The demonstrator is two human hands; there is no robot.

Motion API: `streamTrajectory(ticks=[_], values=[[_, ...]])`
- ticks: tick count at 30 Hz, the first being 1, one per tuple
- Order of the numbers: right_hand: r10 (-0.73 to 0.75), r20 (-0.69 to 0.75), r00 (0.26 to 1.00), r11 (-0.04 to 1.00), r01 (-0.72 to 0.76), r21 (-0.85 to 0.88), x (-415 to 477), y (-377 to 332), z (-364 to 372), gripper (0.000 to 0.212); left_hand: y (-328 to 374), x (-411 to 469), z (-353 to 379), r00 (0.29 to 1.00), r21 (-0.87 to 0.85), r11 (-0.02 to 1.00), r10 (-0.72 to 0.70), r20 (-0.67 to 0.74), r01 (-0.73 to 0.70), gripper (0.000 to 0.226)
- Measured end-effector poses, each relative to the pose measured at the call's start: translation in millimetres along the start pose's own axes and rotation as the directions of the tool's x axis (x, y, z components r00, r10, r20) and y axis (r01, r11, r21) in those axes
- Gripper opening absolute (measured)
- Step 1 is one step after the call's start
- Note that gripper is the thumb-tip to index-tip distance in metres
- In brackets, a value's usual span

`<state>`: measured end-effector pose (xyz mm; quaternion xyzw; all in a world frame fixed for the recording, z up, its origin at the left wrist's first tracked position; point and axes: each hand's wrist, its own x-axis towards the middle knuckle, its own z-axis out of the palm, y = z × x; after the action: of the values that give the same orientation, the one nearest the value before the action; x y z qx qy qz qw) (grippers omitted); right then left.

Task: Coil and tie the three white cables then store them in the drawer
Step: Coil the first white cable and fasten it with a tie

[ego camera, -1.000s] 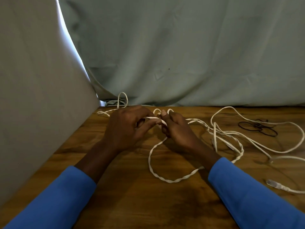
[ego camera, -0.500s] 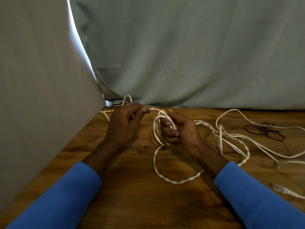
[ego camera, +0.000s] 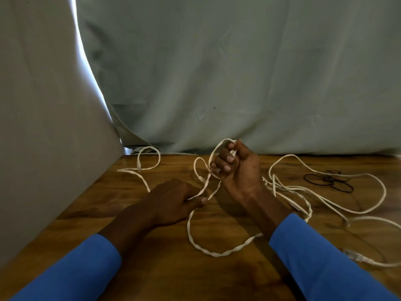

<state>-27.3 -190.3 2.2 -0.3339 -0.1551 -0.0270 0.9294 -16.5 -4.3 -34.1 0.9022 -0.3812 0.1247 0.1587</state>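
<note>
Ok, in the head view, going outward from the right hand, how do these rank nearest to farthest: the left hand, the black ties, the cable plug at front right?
Measured from the right hand:
1. left hand, just to its left and lower, pinching the white cable.
2. black ties, off to its right, toward the back.
3. cable plug, front right, nearest the camera.

The right grip [ego camera: 237,170] is raised upright, fingers [ego camera: 225,159] curled into a fist round loops of white cable [ego camera: 217,254]. The left grip [ego camera: 173,198] lies lower, palm down, thumb and forefinger pinching one strand. Both forearms reach forward out of blue sleeves [ego camera: 71,272] from the bottom corners.
</note>
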Motion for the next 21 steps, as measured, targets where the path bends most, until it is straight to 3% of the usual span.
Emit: streamTrajectory(ticks=[3, 5, 7, 9, 11, 16, 21], values=[[-0.131, -0.097, 0.987, 0.954, 0.099, -0.284, 0, 10, -5, 0.042, 10, 2, 2, 0.996, 0.119, 0.99, 0.075, 0.046, -0.08, 0.037], [-0.237, -0.086, 0.968, 0.815, 0.15, -0.559, -7, 23, -6, 0.046, 26, 1, 0, 0.988, 0.186, 0.97, 0.152, 0.037, -0.157, 0.032], [-0.33, 0.057, 0.942, 0.552, 0.241, -0.798, -13, 30, -8, 0.043, 34, 1, -2, 0.974, 0.188, 0.959, 0.224, -0.04, -0.213, 0.026], [-0.32, 0.278, 0.906, 0.227, 0.358, -0.906, -16, 34, -10, 0.033, 29, 0, -8, 0.959, 0.192, 0.956, 0.247, -0.136, -0.219, 0.025], [-0.271, 0.343, 0.899, 0.103, 0.382, -0.918, -18, 33, -12, 0.027, 20, -2, -13, 0.944, 0.229, 0.949, 0.262, -0.203, -0.214, 0.029], [-0.161, 0.284, 0.945, 0.082, 0.299, -0.951, -20, 31, -17, 0.044, 8, -6, -38, 0.778, 0.307, 0.925, 0.358, -0.516, -0.222, 0.034], [-0.127, 0.11, 0.986, 0.352, 0.148, -0.924, -24, 28, -5, 0.039, -3, -5, -42, 0.783, 0.235, 0.95, 0.303, -0.543, -0.205, 0.031]])
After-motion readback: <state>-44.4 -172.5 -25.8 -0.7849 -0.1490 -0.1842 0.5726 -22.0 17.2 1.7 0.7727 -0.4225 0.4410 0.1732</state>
